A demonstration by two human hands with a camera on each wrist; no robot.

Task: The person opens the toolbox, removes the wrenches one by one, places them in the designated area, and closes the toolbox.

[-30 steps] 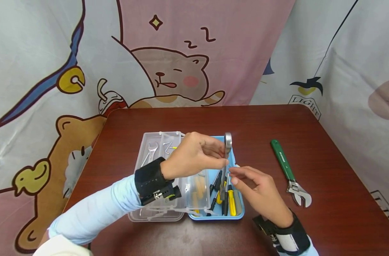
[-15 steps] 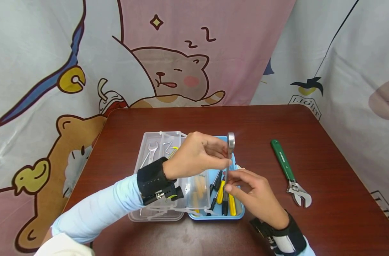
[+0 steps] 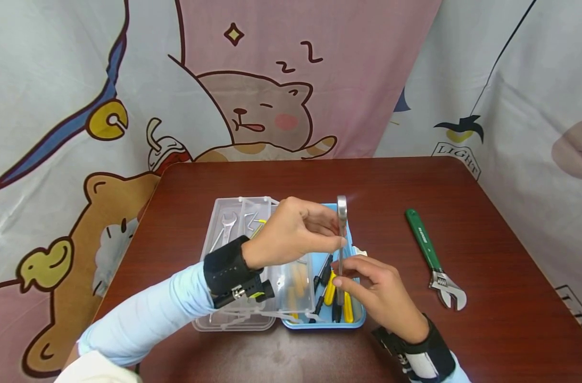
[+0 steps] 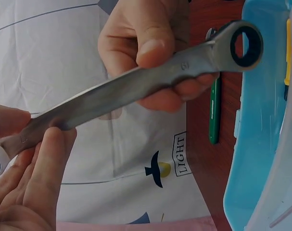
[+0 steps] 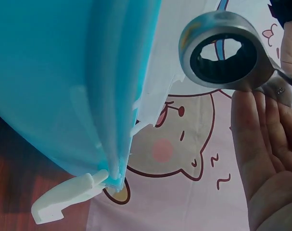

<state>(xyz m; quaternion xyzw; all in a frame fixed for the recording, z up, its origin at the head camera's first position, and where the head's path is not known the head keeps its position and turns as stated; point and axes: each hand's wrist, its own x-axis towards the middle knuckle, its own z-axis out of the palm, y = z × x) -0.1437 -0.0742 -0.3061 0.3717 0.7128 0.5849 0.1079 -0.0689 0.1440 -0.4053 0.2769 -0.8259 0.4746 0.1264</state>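
A long metal ratcheting ring wrench (image 3: 342, 208) stands nearly upright above the blue half of a tool case (image 3: 322, 325). My left hand (image 3: 293, 234) pinches its upper part between thumb and fingers. Lower down, my right hand (image 3: 384, 290) grips the same wrench. In the left wrist view the wrench (image 4: 97, 100) runs between my left hand (image 4: 37, 180) and my right hand (image 4: 146, 43), whose thumb lies on top with fingers beneath. One ring end shows fully there; the other is cut off. The right wrist view shows a ring end (image 5: 222, 57) close up beside my right hand (image 5: 268, 159).
Several black and yellow-handled screwdrivers (image 3: 330, 290) lie in the blue half. The clear lid half (image 3: 207, 319) holds an open-end wrench (image 3: 228, 226) and hex keys (image 3: 252, 221). A green-handled adjustable wrench (image 3: 434, 258) lies on the table (image 3: 501, 276) at right. A white latch (image 5: 64, 197) sticks out from the case.
My right hand has come up and left from beside the wrench and now grips its lower part. The wrench has shifted slightly; my left hand keeps its pinch.
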